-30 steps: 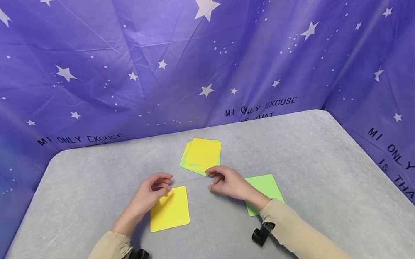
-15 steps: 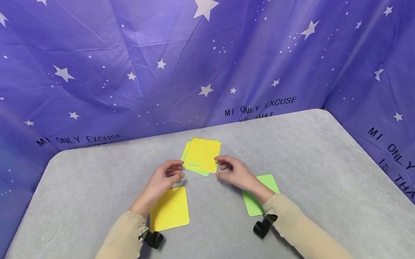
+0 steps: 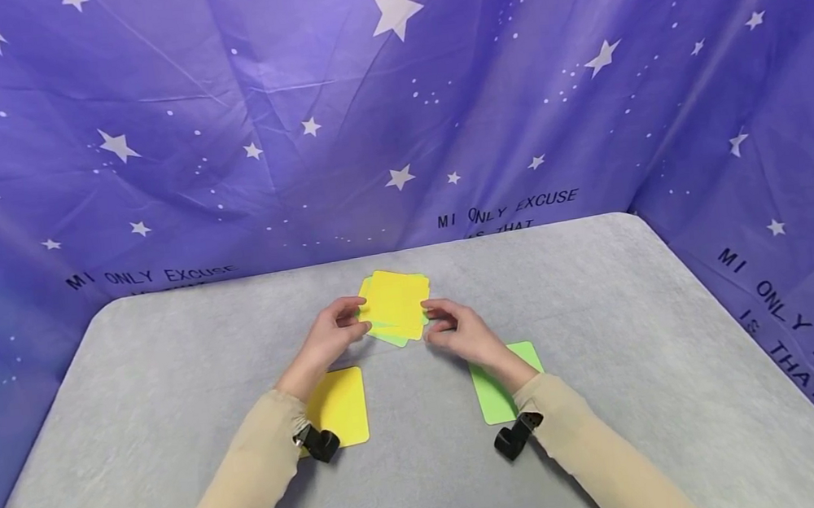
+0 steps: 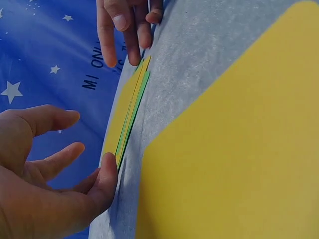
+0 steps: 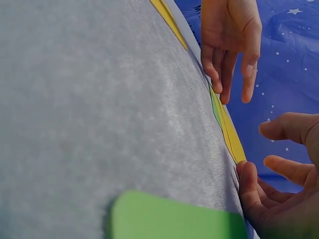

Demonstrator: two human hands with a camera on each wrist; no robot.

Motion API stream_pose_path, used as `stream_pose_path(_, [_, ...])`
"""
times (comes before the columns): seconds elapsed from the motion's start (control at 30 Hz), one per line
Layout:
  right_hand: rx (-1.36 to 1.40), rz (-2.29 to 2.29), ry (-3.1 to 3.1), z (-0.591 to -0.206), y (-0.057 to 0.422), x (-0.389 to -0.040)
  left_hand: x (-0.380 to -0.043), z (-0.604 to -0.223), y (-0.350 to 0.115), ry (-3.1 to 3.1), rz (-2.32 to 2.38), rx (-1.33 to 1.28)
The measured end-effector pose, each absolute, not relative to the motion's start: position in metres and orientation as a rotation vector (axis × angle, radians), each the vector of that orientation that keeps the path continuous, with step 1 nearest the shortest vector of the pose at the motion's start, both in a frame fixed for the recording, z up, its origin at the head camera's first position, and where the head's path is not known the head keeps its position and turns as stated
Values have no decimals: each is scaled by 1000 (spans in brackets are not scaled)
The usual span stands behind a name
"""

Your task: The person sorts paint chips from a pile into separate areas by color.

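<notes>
A loose stack of square yellow and green cards (image 3: 395, 298) lies toward the back of the table, a yellow card on top and green edges showing beneath. At its left edge is my left hand (image 3: 330, 337), thumb and fingertips right at the cards with a gap between them. My right hand (image 3: 462, 334) flanks the right edge, its fingers loosely bent. In the left wrist view, the left thumb (image 4: 108, 172) comes up to the near end of the layered stack (image 4: 130, 112). Both hands face each other across it.
One yellow card (image 3: 346, 407) lies under my left forearm, partly covered by the wrist. A green card (image 3: 494, 397) is partly hidden by my right wrist. Behind the grey table (image 3: 427, 465) hangs a purple star-patterned cloth (image 3: 316, 75).
My left hand has moved forward and right, from above the yellow card to the stack's left edge. The right hand has shifted slightly forward and right to the other edge.
</notes>
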State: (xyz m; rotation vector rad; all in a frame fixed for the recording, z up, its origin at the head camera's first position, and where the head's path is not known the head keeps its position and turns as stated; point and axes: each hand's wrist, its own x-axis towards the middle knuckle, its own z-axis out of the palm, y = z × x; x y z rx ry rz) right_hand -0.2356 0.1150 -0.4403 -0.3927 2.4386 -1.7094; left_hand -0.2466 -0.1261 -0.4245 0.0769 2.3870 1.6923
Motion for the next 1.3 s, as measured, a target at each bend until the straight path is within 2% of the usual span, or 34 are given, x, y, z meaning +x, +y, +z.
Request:
stream_pose_path(0.7, [-201,-1859,2190,-433,114,-235,-242,-424,-120,2336,1728,111])
stream_pose_path(1.3, [6,-1979,2058,-435,115,-234,-233,-426,-118,2136,1966,9])
